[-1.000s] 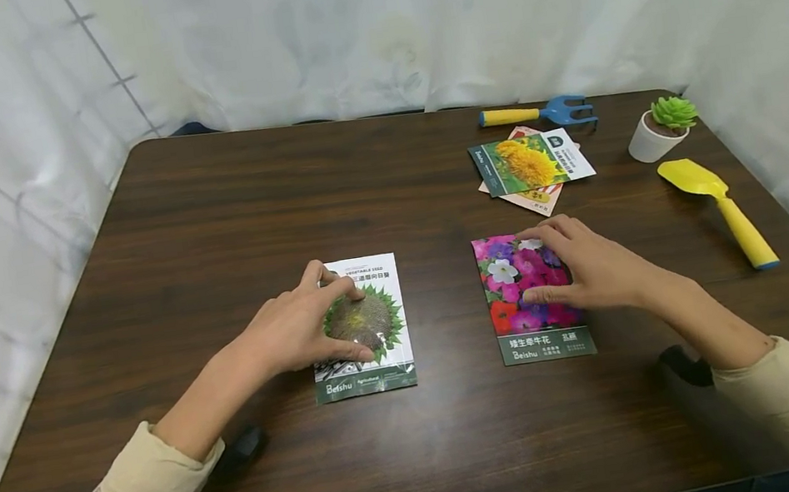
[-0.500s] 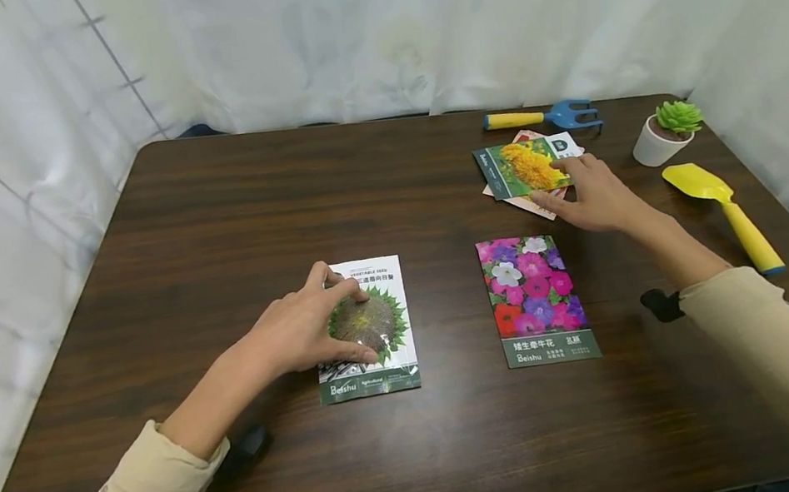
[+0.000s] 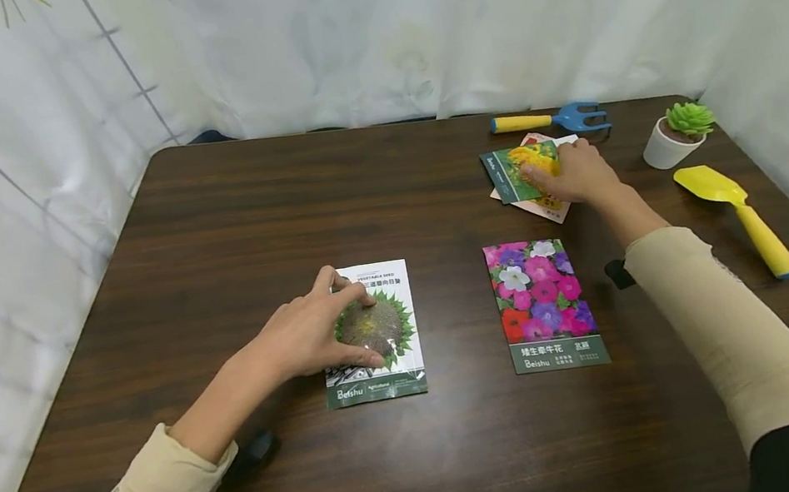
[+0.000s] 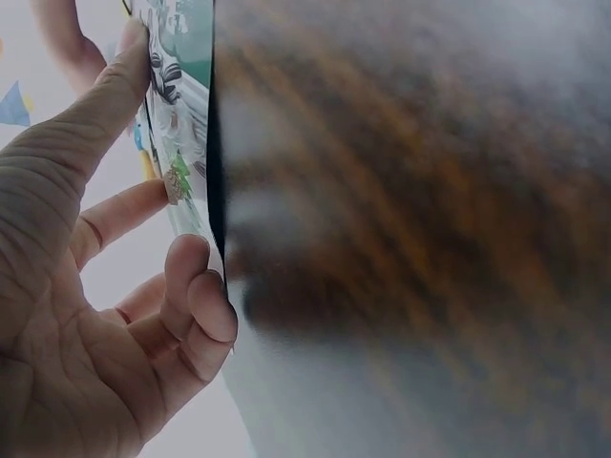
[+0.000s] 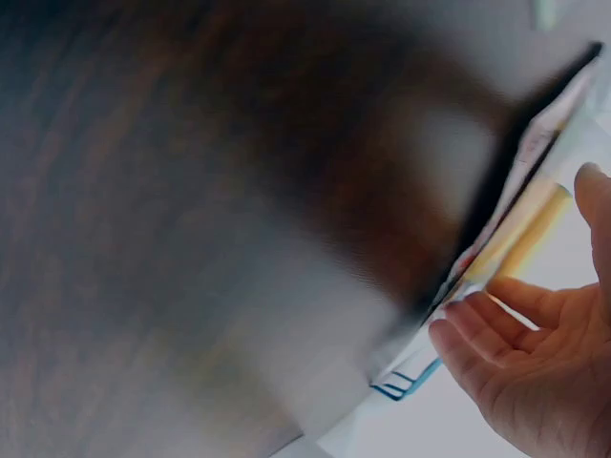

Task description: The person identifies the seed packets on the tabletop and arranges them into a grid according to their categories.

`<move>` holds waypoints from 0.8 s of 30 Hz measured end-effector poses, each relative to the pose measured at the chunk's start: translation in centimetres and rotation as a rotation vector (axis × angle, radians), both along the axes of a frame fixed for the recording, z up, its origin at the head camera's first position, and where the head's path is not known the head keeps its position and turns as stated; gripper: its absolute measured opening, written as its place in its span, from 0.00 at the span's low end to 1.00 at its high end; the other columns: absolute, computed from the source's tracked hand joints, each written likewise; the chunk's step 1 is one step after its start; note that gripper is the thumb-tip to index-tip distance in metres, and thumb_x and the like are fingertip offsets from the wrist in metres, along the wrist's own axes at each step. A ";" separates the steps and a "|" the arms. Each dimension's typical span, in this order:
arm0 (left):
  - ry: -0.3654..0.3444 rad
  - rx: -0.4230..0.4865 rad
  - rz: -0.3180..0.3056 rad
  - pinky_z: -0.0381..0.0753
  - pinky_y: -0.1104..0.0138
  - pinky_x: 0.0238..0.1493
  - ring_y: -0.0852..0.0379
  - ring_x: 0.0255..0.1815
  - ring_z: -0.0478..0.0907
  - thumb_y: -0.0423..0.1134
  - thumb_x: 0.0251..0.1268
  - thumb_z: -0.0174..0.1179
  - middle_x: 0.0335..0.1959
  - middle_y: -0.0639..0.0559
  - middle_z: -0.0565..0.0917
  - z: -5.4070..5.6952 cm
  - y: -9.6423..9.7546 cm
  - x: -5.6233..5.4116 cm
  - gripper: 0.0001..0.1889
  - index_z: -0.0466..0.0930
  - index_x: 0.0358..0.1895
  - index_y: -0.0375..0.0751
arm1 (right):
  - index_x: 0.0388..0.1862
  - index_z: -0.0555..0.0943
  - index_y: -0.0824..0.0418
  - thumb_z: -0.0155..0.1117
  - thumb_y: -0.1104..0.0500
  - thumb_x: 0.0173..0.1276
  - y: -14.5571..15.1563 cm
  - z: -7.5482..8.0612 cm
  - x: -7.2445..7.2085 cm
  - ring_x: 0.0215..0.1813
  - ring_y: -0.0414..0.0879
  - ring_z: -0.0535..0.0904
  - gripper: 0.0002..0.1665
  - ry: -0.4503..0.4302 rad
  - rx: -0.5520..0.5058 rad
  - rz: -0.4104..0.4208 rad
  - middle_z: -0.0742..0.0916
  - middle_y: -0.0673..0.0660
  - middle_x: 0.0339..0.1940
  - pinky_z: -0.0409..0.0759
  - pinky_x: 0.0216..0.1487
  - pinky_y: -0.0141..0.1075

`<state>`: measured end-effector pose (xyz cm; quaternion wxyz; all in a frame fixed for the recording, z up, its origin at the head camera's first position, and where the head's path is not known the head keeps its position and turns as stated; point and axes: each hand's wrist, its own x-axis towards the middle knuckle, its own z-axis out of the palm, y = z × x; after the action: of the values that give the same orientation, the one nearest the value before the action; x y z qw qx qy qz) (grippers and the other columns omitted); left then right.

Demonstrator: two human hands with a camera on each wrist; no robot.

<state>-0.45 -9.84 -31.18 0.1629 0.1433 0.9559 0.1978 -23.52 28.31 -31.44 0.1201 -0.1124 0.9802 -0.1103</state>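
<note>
On the table's near middle lies a white and green seed packet point(image 3: 402, 350) picturing a sunflower head. My left hand point(image 3: 300, 331) rests on its left side, thumb and index finger spread apart; in the left wrist view the thumb point(image 4: 100, 105) touches its face. Farther back, a seed packet with yellow flowers point(image 3: 505, 171) overlaps a pale packet point(image 3: 549, 212). Over its right part is my right hand point(image 3: 577, 172), thumb toward the picture, partly hiding it. In the right wrist view its fingertips point(image 5: 453, 334) meet the packets' edge and the thumb stands apart.
A petunia-coloured flower seed packet point(image 3: 544, 300) lies between the hands, nearer the front. Behind the stack is a blue hand fork point(image 3: 577, 117) with a yellow handle. At the right are a potted succulent point(image 3: 678, 135) and a yellow trowel point(image 3: 738, 210). White curtains point(image 3: 336, 44) border the table.
My right hand has left the pink and purple flower packet and moved back to the yellow-flower packet, its thumb now farther over it. The left hand stays on the sunflower packet.
</note>
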 end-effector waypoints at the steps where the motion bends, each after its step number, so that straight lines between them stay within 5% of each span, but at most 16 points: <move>1: 0.002 0.001 -0.001 0.66 0.62 0.21 0.53 0.16 0.68 0.67 0.49 0.75 0.64 0.48 0.64 -0.1 0.0 0.0 0.36 0.76 0.61 0.61 | 0.70 0.61 0.86 0.43 0.30 0.77 0.0 -0.2 -0.1 0.66 0.75 0.62 0.57 0.001 0.020 -0.001 0.66 0.84 0.65 0.64 0.67 0.67; 14: -0.004 0.009 0.002 0.67 0.62 0.21 0.53 0.16 0.69 0.66 0.49 0.76 0.64 0.47 0.64 0.0 -0.1 -0.3 0.36 0.76 0.61 0.59 | 0.70 0.63 0.83 0.50 0.32 0.76 0.4 -0.9 -0.5 0.63 0.71 0.64 0.54 0.013 0.017 0.000 0.67 0.80 0.64 0.65 0.67 0.65; 24: -0.002 0.013 0.002 0.66 0.62 0.21 0.53 0.15 0.67 0.66 0.48 0.76 0.63 0.47 0.65 0.0 -0.1 -0.1 0.36 0.76 0.61 0.59 | 0.76 0.60 0.77 0.57 0.36 0.75 0.3 -0.2 -1.1 0.73 0.74 0.57 0.52 -0.072 -0.013 0.114 0.62 0.80 0.73 0.56 0.73 0.66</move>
<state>-0.57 -9.93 -31.17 0.1625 0.1431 0.9546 0.2044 -24.66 28.60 -31.66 0.1606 -0.1646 0.9666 -0.1135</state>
